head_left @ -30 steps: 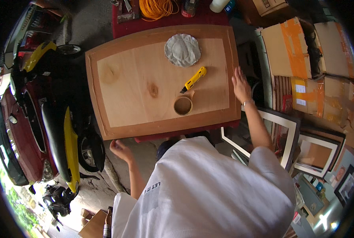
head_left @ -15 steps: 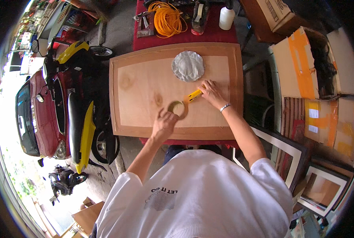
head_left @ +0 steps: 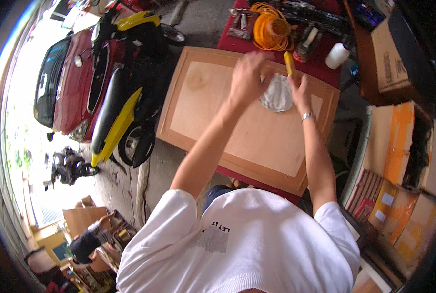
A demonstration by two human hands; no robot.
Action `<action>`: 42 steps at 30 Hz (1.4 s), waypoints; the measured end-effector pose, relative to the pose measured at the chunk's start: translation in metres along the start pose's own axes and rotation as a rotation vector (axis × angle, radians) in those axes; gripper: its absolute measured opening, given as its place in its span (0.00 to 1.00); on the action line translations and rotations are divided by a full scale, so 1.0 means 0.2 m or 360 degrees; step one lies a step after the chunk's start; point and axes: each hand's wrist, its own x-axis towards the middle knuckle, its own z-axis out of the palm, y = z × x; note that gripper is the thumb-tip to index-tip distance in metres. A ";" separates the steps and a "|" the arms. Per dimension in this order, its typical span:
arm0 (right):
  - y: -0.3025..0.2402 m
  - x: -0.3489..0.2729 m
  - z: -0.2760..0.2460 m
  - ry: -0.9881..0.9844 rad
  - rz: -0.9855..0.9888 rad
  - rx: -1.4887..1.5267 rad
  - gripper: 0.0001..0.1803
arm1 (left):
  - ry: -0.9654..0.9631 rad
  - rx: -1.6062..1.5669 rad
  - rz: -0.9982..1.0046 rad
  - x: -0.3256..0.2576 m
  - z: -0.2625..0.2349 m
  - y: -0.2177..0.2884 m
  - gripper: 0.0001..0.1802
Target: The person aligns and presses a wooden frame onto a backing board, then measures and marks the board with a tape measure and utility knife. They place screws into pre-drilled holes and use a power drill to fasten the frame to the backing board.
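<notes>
On my feed, the right hand (head_left: 301,93) grips a slim yellow cutter (head_left: 289,63) at one o'clock over the brown-bordered wooden panel (head_left: 203,110); the left hand (head_left: 248,78), at twelve, blurs, so I can't tell its grip

Got a smooth matt wood panel (head_left: 262,141), a yellow plastic-looking cutter (head_left: 289,62), dull red cloth (head_left: 320,68) up top, matt cardboard boxes (head_left: 381,132) at right and a glossy red car (head_left: 74,83) upper left.

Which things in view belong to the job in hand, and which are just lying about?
Likely in use: yellow utility knife in right hand; brown-bordered wooden panel; round pale pad on it.

Likely lying about: orange cord coil; white bottle; cardboard boxes; yellow motorcycle; red car.
</notes>
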 end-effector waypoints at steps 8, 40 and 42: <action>-0.02 0.05 0.31 -0.0377 -0.0155 -0.0827 0.41 | -0.0361 0.0000 -0.1292 -1.75 -0.51 0.10 0.09; -0.52 -2.02 0.22 -0.0180 0.0165 -0.0983 0.33 | -0.1021 0.0020 -0.0175 -1.90 -0.38 -0.36 0.41; -0.67 -1.99 0.48 -0.0348 -0.0080 -0.0867 0.30 | -0.0955 0.0148 -0.0034 -1.93 -0.31 -0.35 0.42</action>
